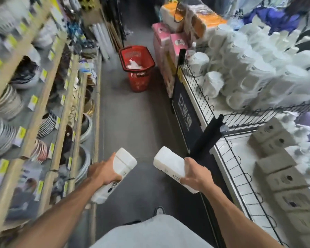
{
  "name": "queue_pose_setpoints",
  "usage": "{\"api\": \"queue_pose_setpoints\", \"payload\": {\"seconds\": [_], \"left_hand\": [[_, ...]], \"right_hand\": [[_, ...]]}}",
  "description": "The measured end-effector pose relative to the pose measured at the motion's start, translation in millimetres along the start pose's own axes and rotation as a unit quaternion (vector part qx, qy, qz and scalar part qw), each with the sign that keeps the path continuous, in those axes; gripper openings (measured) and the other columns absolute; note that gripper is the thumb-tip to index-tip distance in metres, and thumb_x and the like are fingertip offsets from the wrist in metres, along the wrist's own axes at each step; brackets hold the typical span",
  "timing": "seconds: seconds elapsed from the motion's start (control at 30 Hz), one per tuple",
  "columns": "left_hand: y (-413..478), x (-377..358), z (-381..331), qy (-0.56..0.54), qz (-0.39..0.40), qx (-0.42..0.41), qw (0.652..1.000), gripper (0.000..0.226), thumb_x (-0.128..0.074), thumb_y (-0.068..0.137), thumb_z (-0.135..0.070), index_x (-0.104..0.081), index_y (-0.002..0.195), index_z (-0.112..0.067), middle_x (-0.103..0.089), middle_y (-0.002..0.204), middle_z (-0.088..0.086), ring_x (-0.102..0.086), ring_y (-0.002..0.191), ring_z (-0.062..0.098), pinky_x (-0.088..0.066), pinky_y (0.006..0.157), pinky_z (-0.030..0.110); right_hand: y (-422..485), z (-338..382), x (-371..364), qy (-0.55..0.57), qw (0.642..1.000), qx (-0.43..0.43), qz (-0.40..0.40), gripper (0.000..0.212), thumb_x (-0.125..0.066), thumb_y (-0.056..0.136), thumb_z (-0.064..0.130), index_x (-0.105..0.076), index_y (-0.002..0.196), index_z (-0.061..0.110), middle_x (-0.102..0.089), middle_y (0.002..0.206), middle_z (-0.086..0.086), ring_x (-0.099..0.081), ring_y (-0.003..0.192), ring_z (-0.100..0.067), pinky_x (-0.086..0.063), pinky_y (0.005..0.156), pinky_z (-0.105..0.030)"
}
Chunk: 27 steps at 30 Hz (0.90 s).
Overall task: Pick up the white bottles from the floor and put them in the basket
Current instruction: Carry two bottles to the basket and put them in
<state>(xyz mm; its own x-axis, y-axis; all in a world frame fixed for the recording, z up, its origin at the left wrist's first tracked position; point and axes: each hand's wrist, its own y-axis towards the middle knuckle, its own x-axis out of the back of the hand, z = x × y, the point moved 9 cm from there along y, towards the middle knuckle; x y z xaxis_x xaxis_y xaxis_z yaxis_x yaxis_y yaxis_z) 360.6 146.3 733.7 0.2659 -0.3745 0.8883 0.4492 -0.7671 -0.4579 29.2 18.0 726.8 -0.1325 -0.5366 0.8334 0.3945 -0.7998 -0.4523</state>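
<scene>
1. Two white bottles are up off the floor, one in each hand, bases pointing forward down the aisle
2. The left hand is wrapped around the left bottle; the right hand clasps the right bottle
3. The red basket stands on the grey floor well ahead, with white items already inside
4. Plates fill the shelves on the left; white mugs crowd a wire-edged display on the right

Two held bottles; one basket
</scene>
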Motion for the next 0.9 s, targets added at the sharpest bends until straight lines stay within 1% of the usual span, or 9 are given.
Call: {"api": "queue_pose_setpoints", "payload": {"seconds": [0.1, 0.17, 0.3, 0.37, 0.43, 0.5, 0.63, 0.8, 0.9], "left_hand": [[12, 1, 16, -0.021, 0.006, 0.041, 0.999, 0.112, -0.072, 0.058, -0.059, -0.01, 0.151, -0.046, -0.072, 0.117, 0.005, -0.068, 0.102, 0.031, -0.05, 0.08, 0.034], [20, -1, 26, -0.032, 0.023, 0.064, 0.997, 0.111, -0.074, 0.059, -0.06, -0.015, 0.151, -0.041, -0.071, 0.116, 0.005, -0.068, 0.098, 0.03, -0.049, 0.076, 0.033], [37, -8, 43, -0.046, 0.052, 0.097, 0.993, 0.114, -0.076, 0.06, -0.062, -0.013, 0.152, -0.038, -0.07, 0.116, 0.007, -0.067, 0.095, 0.031, -0.045, 0.069, 0.031], [49, -11, 51, -0.05, 0.065, 0.11, 0.991, 0.111, -0.074, 0.057, -0.064, -0.017, 0.149, -0.038, -0.07, 0.114, 0.005, -0.067, 0.092, 0.029, -0.045, 0.067, 0.03], [66, -11, 59, -0.064, 0.077, 0.114, 0.988, 0.106, -0.074, 0.057, -0.063, -0.021, 0.146, -0.037, -0.07, 0.112, 0.002, -0.066, 0.088, 0.027, -0.047, 0.068, 0.03], [87, -7, 70, -0.073, 0.086, 0.114, 0.987, 0.102, -0.075, 0.059, -0.061, -0.024, 0.144, -0.035, -0.07, 0.112, 0.002, -0.063, 0.086, 0.025, -0.047, 0.069, 0.031], [129, 11, 93, -0.07, 0.084, 0.114, 0.987, 0.102, -0.073, 0.057, -0.062, -0.024, 0.143, -0.036, -0.07, 0.115, 0.002, -0.067, 0.096, 0.029, -0.049, 0.075, 0.032], [183, 42, 127, -0.094, 0.081, 0.116, 0.985, 0.099, -0.073, 0.06, -0.058, -0.025, 0.143, -0.034, -0.071, 0.116, 0.002, -0.067, 0.093, 0.029, -0.048, 0.07, 0.029], [213, 60, 143, -0.087, 0.079, 0.114, 0.987, 0.101, -0.075, 0.064, -0.059, -0.024, 0.147, -0.032, -0.07, 0.119, 0.003, -0.067, 0.096, 0.028, -0.043, 0.068, 0.027]], "right_hand": [[39, 17, 12, -0.028, 0.999, 0.031, 0.012, 0.061, -0.074, 0.068, 0.045, -0.04, 0.116, 0.031, -0.06, 0.106, 0.008, -0.065, 0.093, -0.022, -0.053, 0.08, -0.04], [61, 29, 16, -0.044, 0.997, 0.048, 0.031, 0.059, -0.072, 0.066, 0.047, -0.04, 0.113, 0.031, -0.061, 0.104, 0.008, -0.065, 0.091, -0.022, -0.053, 0.078, -0.039], [101, 51, 20, -0.066, 0.993, 0.074, 0.062, 0.063, -0.073, 0.067, 0.046, -0.043, 0.12, 0.03, -0.061, 0.111, 0.01, -0.066, 0.095, -0.023, -0.05, 0.076, -0.036], [121, 62, 23, -0.074, 0.992, 0.077, 0.072, 0.063, -0.074, 0.068, 0.045, -0.044, 0.121, 0.029, -0.061, 0.113, 0.009, -0.066, 0.097, -0.023, -0.048, 0.075, -0.036], [142, 73, 25, -0.077, 0.991, 0.073, 0.081, 0.063, -0.074, 0.068, 0.046, -0.044, 0.122, 0.03, -0.061, 0.113, 0.01, -0.065, 0.097, -0.022, -0.047, 0.074, -0.036], [163, 87, 30, -0.075, 0.991, 0.07, 0.081, 0.066, -0.074, 0.068, 0.046, -0.043, 0.123, 0.03, -0.061, 0.115, 0.01, -0.066, 0.096, -0.021, -0.051, 0.078, -0.037], [202, 116, 44, -0.089, 0.991, 0.057, 0.084, 0.07, -0.076, 0.068, 0.047, -0.041, 0.127, 0.031, -0.061, 0.118, 0.01, -0.066, 0.099, -0.02, -0.054, 0.084, -0.039], [250, 161, 61, -0.089, 0.992, 0.045, 0.082, 0.072, -0.078, 0.068, 0.045, -0.041, 0.128, 0.031, -0.061, 0.119, 0.01, -0.066, 0.102, -0.022, -0.053, 0.086, -0.038], [275, 182, 67, -0.071, 0.994, 0.034, 0.075, 0.072, -0.079, 0.069, 0.044, -0.041, 0.129, 0.032, -0.06, 0.118, 0.012, -0.066, 0.103, -0.022, -0.053, 0.087, -0.038]]}}
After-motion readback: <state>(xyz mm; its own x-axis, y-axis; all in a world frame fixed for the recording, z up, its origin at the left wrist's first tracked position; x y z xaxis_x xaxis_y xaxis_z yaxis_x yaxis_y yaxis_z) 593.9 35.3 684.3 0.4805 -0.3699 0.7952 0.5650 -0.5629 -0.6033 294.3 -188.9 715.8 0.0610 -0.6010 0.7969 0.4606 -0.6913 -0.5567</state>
